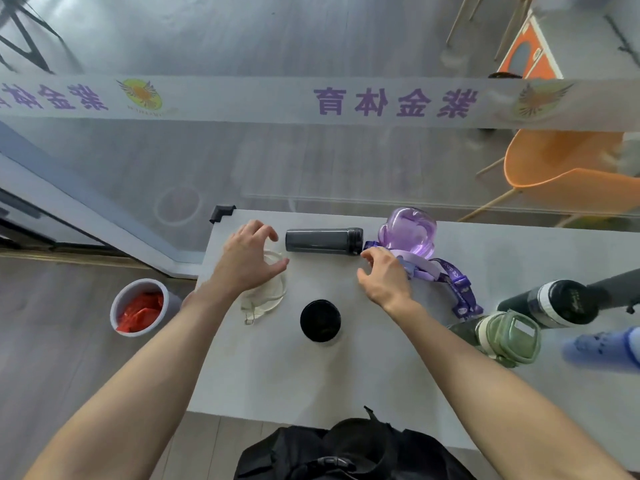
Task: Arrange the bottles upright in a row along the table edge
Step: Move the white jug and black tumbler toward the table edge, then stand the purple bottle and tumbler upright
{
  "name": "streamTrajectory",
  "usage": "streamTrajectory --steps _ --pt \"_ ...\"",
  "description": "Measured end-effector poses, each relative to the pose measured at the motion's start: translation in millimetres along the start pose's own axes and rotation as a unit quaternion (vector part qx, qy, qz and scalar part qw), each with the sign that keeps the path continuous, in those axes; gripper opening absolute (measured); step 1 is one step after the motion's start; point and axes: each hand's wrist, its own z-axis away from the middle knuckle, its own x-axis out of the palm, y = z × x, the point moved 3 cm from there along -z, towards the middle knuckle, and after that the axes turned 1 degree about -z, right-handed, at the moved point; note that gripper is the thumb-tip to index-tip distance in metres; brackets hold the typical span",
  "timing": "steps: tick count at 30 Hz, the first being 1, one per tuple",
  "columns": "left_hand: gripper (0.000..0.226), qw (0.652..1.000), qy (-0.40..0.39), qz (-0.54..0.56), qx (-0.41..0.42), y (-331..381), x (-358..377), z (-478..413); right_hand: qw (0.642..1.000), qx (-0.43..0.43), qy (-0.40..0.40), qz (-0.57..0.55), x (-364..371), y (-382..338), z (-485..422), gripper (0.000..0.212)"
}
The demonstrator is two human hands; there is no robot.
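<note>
**A:** Where were the hands?

**B:** Both hovered spread and empty over the far part of the white table (346, 375). The left hand (247, 259) arched above a pale bottle (266, 299) at about ten o'clock. The right hand (382, 277) reached near the cap end of a dark grey bottle (323, 240), which lay on its side at twelve o'clock.

**B:** A purple bottle (408, 232) sat tipped at one o'clock, its strap (457, 282) trailing beside the right wrist. A black bottle (320, 320) stood upright at centre.

**A:** What might have gone wrong?

**B:** The grey bottle lay close to the far edge, so a nudge could have rolled it off. Possibly the strap could have snagged the wrist; contact was unclear.
</note>
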Motion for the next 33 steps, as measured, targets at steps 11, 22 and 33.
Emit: streamTrajectory --steps 11,22,33 --pt "0.104 0.971 -0.202 -0.105 0.074 113 90 -119 1.0 0.006 0.014 -0.005 -16 27 21 0.027" --pt "0.083 0.975 -0.164 -0.078 0.125 127 102 -149 0.988 0.142 0.038 0.04 -11 71 33 0.045" --pt "0.081 0.993 -0.014 0.114 0.036 94 37 -101 0.952 0.28 0.121 -0.032 25 64 15 0.115"
